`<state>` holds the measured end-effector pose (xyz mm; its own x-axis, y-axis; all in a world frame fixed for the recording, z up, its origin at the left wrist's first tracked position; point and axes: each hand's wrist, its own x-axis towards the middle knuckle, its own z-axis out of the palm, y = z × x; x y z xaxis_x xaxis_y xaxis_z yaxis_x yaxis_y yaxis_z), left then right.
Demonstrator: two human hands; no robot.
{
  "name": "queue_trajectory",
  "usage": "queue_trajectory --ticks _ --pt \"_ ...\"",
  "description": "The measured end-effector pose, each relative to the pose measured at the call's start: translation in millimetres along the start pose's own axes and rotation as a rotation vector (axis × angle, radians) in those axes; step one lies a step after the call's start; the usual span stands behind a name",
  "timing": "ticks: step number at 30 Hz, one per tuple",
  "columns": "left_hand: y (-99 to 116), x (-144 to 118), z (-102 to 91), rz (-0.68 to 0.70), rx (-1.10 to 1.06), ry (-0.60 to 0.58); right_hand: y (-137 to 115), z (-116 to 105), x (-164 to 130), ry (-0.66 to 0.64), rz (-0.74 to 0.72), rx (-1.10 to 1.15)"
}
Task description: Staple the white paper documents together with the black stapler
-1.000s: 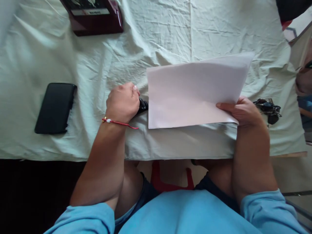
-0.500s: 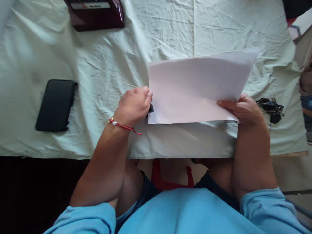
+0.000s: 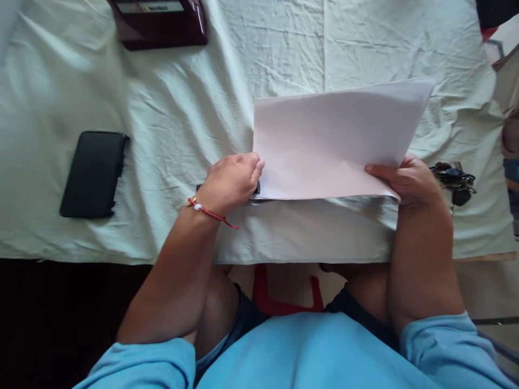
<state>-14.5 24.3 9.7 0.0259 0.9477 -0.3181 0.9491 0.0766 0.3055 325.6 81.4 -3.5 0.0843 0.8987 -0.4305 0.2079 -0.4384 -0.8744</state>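
My right hand (image 3: 417,181) grips a few sheets of white paper (image 3: 324,140) at their lower right corner, thumb on top. The sheets are held out flat over the cloth, with the upper right corner raised. At their lower left corner, my left hand (image 3: 235,178) is closed around a black stapler (image 3: 257,188), mostly hidden under the palm. Its front end overlaps the left edge of the paper, and its dark back end shows beside the wrist.
A pale green cloth (image 3: 170,108) covers the table. A black phone (image 3: 95,174) lies at the left, a dark red box (image 3: 162,27) stands at the back left. A bunch of keys (image 3: 456,181) lies right of my right hand. Below the table edge is a red stool (image 3: 279,305).
My left hand and the stapler have moved right and nearer to me, down the paper's left edge to its lower corner. The sheets have shifted slightly right.
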Motion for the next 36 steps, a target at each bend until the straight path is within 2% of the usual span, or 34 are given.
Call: queue_trajectory --ticks 12,16,22,31,36 --pt "11 -3 8.0 0.081 0.251 -0.002 -6 2 -2 0.012 0.015 0.009" --pt "10 -2 7.2 0.074 0.216 -0.021 -4 2 1 0.023 -0.002 0.016" --pt "6 -2 0.0 -0.017 0.106 0.003 11 -2 11 0.057 -0.045 0.074" --pt "-12 5 5.5 -0.001 -0.279 0.312 14 -4 15 0.14 -0.097 0.186" --pt "-15 8 10.8 0.049 -0.549 0.569 12 -2 19 0.228 -0.183 0.263"
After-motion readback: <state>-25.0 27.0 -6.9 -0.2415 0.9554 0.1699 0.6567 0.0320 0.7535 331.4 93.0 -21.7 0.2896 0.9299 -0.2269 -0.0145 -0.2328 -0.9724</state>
